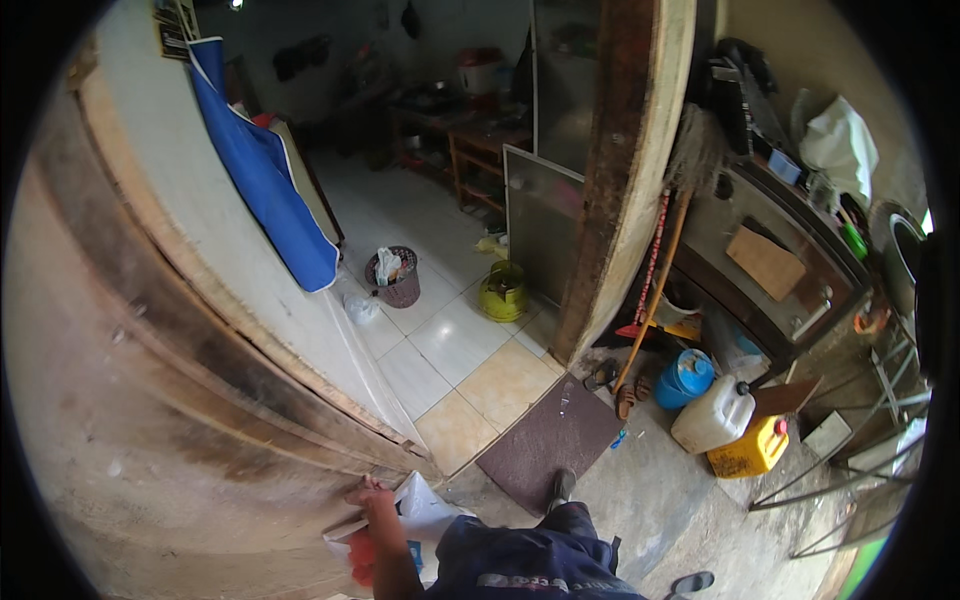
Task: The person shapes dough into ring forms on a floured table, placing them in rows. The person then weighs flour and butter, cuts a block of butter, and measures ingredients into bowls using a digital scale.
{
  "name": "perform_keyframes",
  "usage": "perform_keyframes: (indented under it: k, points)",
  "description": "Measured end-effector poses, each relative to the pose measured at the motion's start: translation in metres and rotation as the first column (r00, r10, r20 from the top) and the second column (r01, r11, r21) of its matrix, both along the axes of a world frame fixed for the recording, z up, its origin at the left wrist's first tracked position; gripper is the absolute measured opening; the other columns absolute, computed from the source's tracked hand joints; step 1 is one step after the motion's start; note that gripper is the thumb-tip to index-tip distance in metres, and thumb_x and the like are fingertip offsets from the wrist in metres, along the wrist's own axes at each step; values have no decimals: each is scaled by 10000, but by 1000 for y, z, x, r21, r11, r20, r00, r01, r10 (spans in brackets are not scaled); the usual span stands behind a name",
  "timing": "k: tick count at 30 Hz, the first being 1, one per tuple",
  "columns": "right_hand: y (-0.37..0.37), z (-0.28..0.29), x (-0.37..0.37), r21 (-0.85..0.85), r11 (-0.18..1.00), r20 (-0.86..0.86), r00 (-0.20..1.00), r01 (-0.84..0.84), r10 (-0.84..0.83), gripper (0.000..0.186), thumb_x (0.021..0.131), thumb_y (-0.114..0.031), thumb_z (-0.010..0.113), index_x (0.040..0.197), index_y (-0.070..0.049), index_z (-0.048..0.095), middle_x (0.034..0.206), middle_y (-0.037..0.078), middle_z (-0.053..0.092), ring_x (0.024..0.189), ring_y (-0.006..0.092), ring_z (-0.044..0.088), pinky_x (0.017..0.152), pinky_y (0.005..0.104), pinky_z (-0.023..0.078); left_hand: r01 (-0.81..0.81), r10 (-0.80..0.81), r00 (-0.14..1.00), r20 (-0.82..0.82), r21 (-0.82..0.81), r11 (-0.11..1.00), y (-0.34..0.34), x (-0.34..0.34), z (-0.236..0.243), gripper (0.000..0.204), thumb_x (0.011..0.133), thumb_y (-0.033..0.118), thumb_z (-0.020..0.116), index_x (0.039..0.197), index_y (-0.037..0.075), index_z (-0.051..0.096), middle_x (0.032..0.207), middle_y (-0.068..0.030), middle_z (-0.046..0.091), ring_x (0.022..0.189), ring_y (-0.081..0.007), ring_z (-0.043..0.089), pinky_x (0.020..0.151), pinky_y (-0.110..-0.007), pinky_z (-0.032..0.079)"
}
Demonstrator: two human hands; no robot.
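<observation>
My left hand (374,494) is low in the head view, its fingers curled in beside the foot of the wall. It grips a white plastic bag (425,512) with red and blue patches, which spreads out on both sides of my forearm. The forearm covers part of the bag, and its contents cannot be made out. My right hand is out of sight. My dark blue shirt (520,555) fills the bottom middle, and one foot (563,487) rests on the brown doormat (540,440) at the doorway.
Past the doorway stand a purple basket (400,288) and a green gas cylinder (503,292) on tiles. A blue cloth (260,165) hangs at left. At right are a mop (655,285), sandals (627,402), a blue jug (685,380), white and yellow jerrycans (750,448) and a metal rack (830,480).
</observation>
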State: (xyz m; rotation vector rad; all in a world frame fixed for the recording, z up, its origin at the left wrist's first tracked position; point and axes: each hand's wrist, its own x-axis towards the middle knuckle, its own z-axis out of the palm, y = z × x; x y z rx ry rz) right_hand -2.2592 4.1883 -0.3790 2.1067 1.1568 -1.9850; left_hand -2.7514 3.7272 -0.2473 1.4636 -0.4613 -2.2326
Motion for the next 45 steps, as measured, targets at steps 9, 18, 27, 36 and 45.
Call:
perform_keyframes:
  k: [9,18,27,36,45]
  points:
    - [303,73,-248,443,717,38,811,-537,584,297,884,-322,596,1073,-96,561,822,79,650,691,196,654,494,314,487,-364,371,926,-68,94,926,6,14,-74,697,860,484,379,1455,134,284,1515,-31,312,1384,-229,276,1116,-359,202]
    - [333,302,-675,762,643,-303,834,-79,462,467,909,-537,505,1109,-122,582,911,68,610,834,134,596,679,321,465,-91,164,951,262,-268,959,65,11,-144,510,879,462,463,1293,166,489,1399,-34,447,1232,-243,456,952,-405,426]
    - [262,291,-860,234,678,-806,529,697,-266,639,908,-568,481,1425,-204,391,1422,106,418,1241,266,426,1048,467,297,538,-528,752,394,97,837,99,-219,-110,473,898,445,515,1290,183,483,1321,-54,464,1173,-253,473,913,-420,453]
    - [270,248,-898,193,538,-774,464,821,-431,598,909,-530,497,1399,-195,422,1393,99,445,1224,258,440,1039,462,312,819,-793,528,304,64,570,76,-392,-83,444,917,428,566,1288,200,477,1243,-75,482,1113,-263,491,875,-435,479]
    - [287,195,-941,299,340,-660,451,892,-601,558,910,-491,512,1374,-186,453,1364,92,471,1206,250,454,1031,457,327,925,-825,307,475,54,375,98,-734,-36,392,897,354,515,1233,152,509,1273,-131,502,1088,-360,555,862,-479,473]
